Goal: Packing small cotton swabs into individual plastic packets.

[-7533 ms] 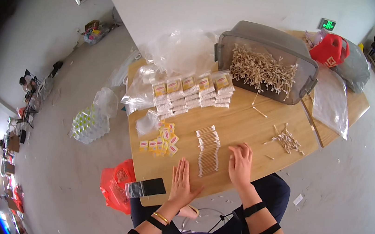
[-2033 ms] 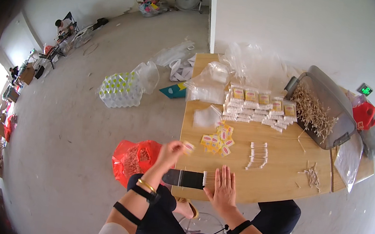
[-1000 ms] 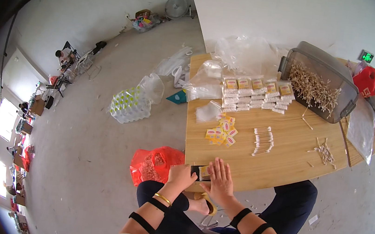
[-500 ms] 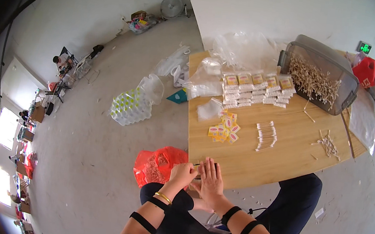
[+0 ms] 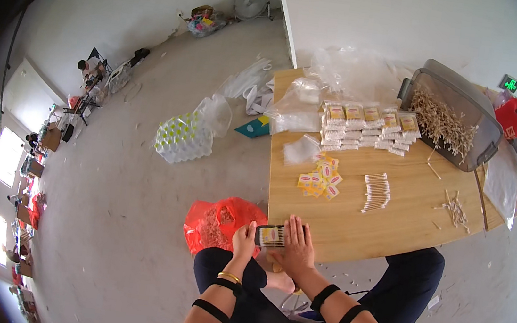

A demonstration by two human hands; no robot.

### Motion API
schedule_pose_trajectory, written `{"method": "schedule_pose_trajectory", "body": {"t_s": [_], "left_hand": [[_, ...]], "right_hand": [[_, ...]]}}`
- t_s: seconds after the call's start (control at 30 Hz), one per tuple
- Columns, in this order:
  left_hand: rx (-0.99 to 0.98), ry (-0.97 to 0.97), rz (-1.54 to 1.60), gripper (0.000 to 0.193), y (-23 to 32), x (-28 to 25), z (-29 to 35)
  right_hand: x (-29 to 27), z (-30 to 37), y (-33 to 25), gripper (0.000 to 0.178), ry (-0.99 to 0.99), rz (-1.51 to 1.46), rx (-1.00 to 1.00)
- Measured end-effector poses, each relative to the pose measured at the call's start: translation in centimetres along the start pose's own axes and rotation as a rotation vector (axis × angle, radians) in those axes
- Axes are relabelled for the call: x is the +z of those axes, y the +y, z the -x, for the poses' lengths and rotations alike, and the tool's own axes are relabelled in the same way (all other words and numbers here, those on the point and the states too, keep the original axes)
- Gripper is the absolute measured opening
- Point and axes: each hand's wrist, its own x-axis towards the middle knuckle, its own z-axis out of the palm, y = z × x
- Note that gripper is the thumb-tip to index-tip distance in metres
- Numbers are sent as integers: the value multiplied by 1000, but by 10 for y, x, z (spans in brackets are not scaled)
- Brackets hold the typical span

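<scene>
At the table's near edge, my left hand (image 5: 244, 242) grips the left end of a flat dark holder. In it lies a pack of cotton swabs (image 5: 272, 236) with a white-and-yellow card. My right hand (image 5: 298, 249) lies with straight fingers over the holder's right end, hiding that part. Farther up the table are a loose pile of yellow cards (image 5: 319, 179), a row of cotton swabs (image 5: 376, 193) and a scattered heap of swabs (image 5: 455, 211). Several finished swab packs (image 5: 366, 128) stand stacked behind them.
A grey see-through bin (image 5: 454, 114) full of swabs lies tipped at the table's (image 5: 327, 234) back right, beside a red jug (image 5: 513, 118). Clear plastic bags (image 5: 297, 111) lie at the back left. A red bag (image 5: 202, 222) stands left of my knee, with bundled bottles (image 5: 184, 139) on the floor beyond.
The holder has turned so its face with the card and swabs shows. My left hand has moved slightly left, away from the right. The whole view has shifted a little.
</scene>
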Motion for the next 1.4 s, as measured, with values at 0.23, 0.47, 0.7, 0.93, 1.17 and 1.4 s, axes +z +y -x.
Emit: {"method": "schedule_pose_trajectory", "body": {"t_s": [0.23, 0.47, 0.7, 0.93, 1.17, 1.4], "left_hand": [[-12, 49, -11, 47, -23, 7, -1], [-12, 306, 338, 37, 12, -2, -1], [508, -98, -57, 46, 139, 56, 46], [749, -407, -314, 70, 182, 137, 63], [878, -371, -449, 79, 200, 196, 38], [867, -365, -593, 85, 182, 205, 38]], "right_hand": [[-4, -6, 6, 96, 57, -60, -18], [-77, 12, 173, 53, 383, -208, 305], [-90, -1, 246, 48, 254, -67, 241], [-88, -14, 262, 33, 270, -51, 179], [-85, -15, 268, 35, 271, -42, 140], [-79, -4, 258, 36, 223, -166, 157]]}}
